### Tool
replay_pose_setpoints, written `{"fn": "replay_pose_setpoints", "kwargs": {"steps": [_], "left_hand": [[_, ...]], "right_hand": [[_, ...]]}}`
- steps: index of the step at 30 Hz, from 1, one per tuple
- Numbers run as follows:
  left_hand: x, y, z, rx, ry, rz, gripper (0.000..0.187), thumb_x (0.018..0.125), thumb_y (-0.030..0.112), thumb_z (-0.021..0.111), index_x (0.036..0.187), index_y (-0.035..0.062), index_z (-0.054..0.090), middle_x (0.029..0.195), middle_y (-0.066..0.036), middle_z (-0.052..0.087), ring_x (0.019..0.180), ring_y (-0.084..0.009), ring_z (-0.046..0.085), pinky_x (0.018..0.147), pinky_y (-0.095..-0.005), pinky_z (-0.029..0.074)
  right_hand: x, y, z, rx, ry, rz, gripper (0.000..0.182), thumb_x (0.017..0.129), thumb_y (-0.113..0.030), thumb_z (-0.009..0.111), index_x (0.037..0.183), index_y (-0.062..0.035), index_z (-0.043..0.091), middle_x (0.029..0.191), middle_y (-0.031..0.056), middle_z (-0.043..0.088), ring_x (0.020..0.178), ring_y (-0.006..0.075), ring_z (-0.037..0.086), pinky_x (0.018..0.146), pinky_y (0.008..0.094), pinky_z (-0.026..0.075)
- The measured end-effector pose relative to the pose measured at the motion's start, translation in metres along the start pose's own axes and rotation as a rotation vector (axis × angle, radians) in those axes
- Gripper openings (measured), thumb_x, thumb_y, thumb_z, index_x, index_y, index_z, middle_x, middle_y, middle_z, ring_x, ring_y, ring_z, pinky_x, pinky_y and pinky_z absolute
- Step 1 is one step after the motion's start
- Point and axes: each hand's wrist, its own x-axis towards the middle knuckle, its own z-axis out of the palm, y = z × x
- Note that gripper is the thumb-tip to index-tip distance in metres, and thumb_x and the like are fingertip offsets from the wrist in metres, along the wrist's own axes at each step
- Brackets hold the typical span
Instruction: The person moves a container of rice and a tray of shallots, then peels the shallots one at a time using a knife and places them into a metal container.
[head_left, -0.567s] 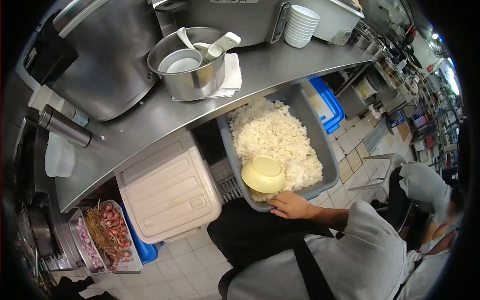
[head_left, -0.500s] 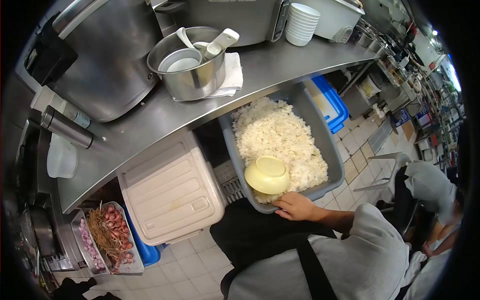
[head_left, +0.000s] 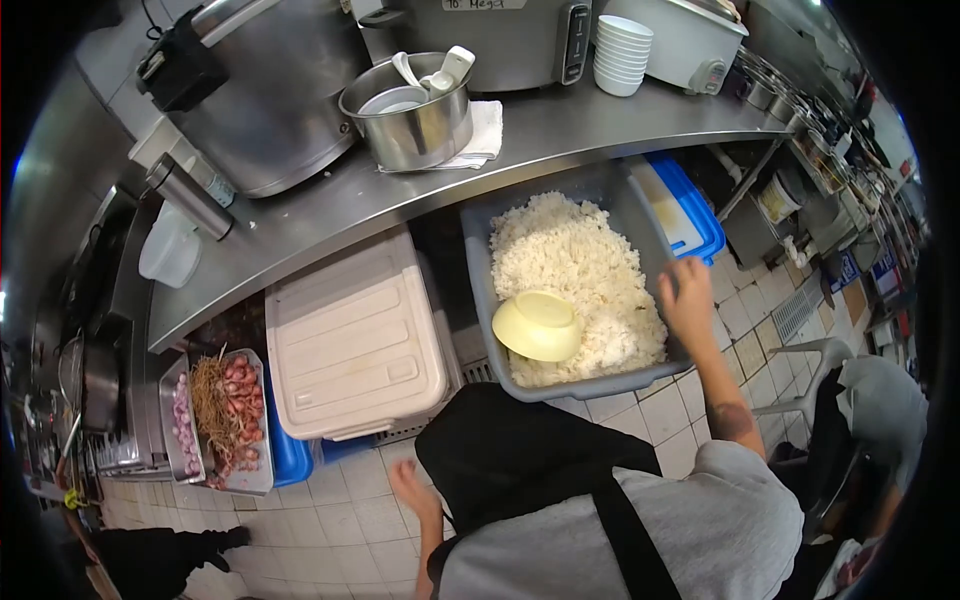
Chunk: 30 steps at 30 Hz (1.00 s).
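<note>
A grey tub [head_left: 478,262] full of cooked white rice [head_left: 580,265] stands under the counter's front edge. Upside down on the rice, toward the near left, lies a pale yellow bowl [head_left: 537,326]. My right hand [head_left: 688,303] is at the tub's right rim, fingers apart and holding nothing. Low beside my black apron, over the tiled floor, hangs my left hand [head_left: 414,490], empty with its fingers loosely spread. A closed beige lidded bin [head_left: 355,340] sits to the left of the tub.
The steel counter [head_left: 330,235] carries a large cooker [head_left: 270,100], a metal pot with utensils [head_left: 425,135] and stacked white bowls [head_left: 622,55]. Trays of shallots [head_left: 240,400] stand at lower left. Behind the tub is a blue-lidded box [head_left: 690,210]. Another person [head_left: 880,410] is at right.
My right hand has left the tub's near rim beside the bowl and moved to its right side. My left hand has come into view. The tub appears slightly farther forward.
</note>
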Motion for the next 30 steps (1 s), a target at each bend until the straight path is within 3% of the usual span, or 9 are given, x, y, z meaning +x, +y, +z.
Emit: {"fn": "replay_pose_setpoints", "kwargs": {"steps": [3, 6, 8, 10, 15, 19, 26, 28, 30], "left_hand": [[0.033, 0.095, 0.070, -0.077, -0.377, 0.249, 0.021, 0.094, 0.015, 0.045, 0.098, -0.0019, 0.058, 0.089, -0.013, 0.058, 0.083, -0.0216, 0.057, 0.076, -0.0324, 0.046], [0.054, 0.131, 0.143, -0.141, -0.682, -0.110, 0.041, 0.097, 0.037, 0.039, 0.103, -0.0020, 0.050, 0.098, -0.016, 0.059, 0.090, -0.0242, 0.058, 0.076, -0.0355, 0.047], [0.064, 0.133, 0.189, -0.011, -0.541, -0.133, 0.046, 0.095, 0.043, 0.042, 0.099, -0.0013, 0.050, 0.097, -0.026, 0.059, 0.089, -0.0388, 0.057, 0.079, -0.0451, 0.043], [0.073, 0.126, 0.201, 0.139, -0.441, 0.011, 0.044, 0.094, 0.040, 0.043, 0.097, -0.0032, 0.051, 0.091, -0.028, 0.060, 0.085, -0.0394, 0.059, 0.077, -0.0442, 0.043], [0.090, 0.123, 0.211, 0.100, -0.547, 0.150, 0.030, 0.093, 0.026, 0.049, 0.086, -0.0017, 0.057, 0.077, -0.019, 0.062, 0.072, -0.0291, 0.060, 0.069, -0.0378, 0.045], [0.077, 0.136, 0.258, 0.028, -0.672, 0.270, 0.024, 0.092, 0.022, 0.050, 0.085, -0.0005, 0.056, 0.074, -0.018, 0.060, 0.068, -0.0280, 0.058, 0.067, -0.0369, 0.045], [0.032, 0.179, 0.368, 0.016, -0.680, 0.216, 0.029, 0.092, 0.026, 0.051, 0.086, -0.0018, 0.053, 0.077, -0.024, 0.060, 0.074, -0.0381, 0.059, 0.066, -0.0426, 0.044], [0.029, 0.203, 0.404, -0.070, -0.655, 0.174, 0.031, 0.091, 0.027, 0.050, 0.086, -0.0036, 0.051, 0.081, -0.027, 0.059, 0.076, -0.0409, 0.058, 0.068, -0.0445, 0.044], [0.033, 0.221, 0.448, -0.104, -0.626, 0.236, 0.030, 0.091, 0.025, 0.049, 0.088, -0.0044, 0.049, 0.089, -0.030, 0.056, 0.087, -0.0448, 0.055, 0.074, -0.0472, 0.042]], "right_hand": [[-0.030, 0.102, 0.057, -0.156, -0.429, 0.544, 0.027, 0.071, -0.026, 0.071, 0.079, -0.0007, 0.065, 0.080, 0.0170, 0.064, 0.071, 0.0360, 0.062, 0.065, 0.0429, 0.048], [-0.040, 0.108, 0.065, 0.383, -0.503, 0.680, 0.036, 0.069, -0.030, 0.072, 0.085, 0.0012, 0.066, 0.077, 0.0185, 0.066, 0.071, 0.0324, 0.065, 0.067, 0.0405, 0.049], [-0.044, 0.097, 0.052, 0.376, -0.498, 0.645, 0.033, 0.068, -0.026, 0.071, 0.086, 0.0012, 0.066, 0.073, 0.0184, 0.065, 0.068, 0.0309, 0.065, 0.067, 0.0388, 0.050], [-0.059, 0.095, 0.045, 0.497, -0.452, 0.608, 0.029, 0.068, -0.020, 0.069, 0.087, 0.0009, 0.066, 0.075, 0.0193, 0.066, 0.068, 0.0299, 0.065, 0.067, 0.0371, 0.050], [-0.095, 0.052, -0.022, 0.726, -0.283, 0.887, 0.025, 0.071, -0.006, 0.059, 0.094, 0.0038, 0.063, 0.076, 0.0094, 0.065, 0.067, 0.0157, 0.059, 0.064, 0.0307, 0.047], [-0.115, 0.062, -0.061, 0.683, -0.111, 0.965, 0.024, 0.071, -0.005, 0.058, 0.092, 0.0068, 0.062, 0.076, 0.0099, 0.063, 0.069, 0.0173, 0.058, 0.067, 0.0308, 0.047], [-0.085, 0.201, -0.034, 0.239, -0.085, 0.770, 0.027, 0.071, -0.013, 0.061, 0.089, 0.0071, 0.061, 0.073, 0.0191, 0.064, 0.066, 0.0251, 0.063, 0.063, 0.0362, 0.047], [-0.053, 0.262, -0.003, 0.255, -0.249, 0.729, 0.030, 0.073, -0.019, 0.061, 0.087, 0.0078, 0.060, 0.071, 0.0213, 0.062, 0.067, 0.0279, 0.063, 0.063, 0.0364, 0.047], [-0.038, 0.326, 0.055, -0.094, -0.219, 0.555, 0.036, 0.074, -0.025, 0.063, 0.089, 0.0073, 0.061, 0.071, 0.0231, 0.061, 0.072, 0.0306, 0.064, 0.065, 0.0396, 0.048]]}}
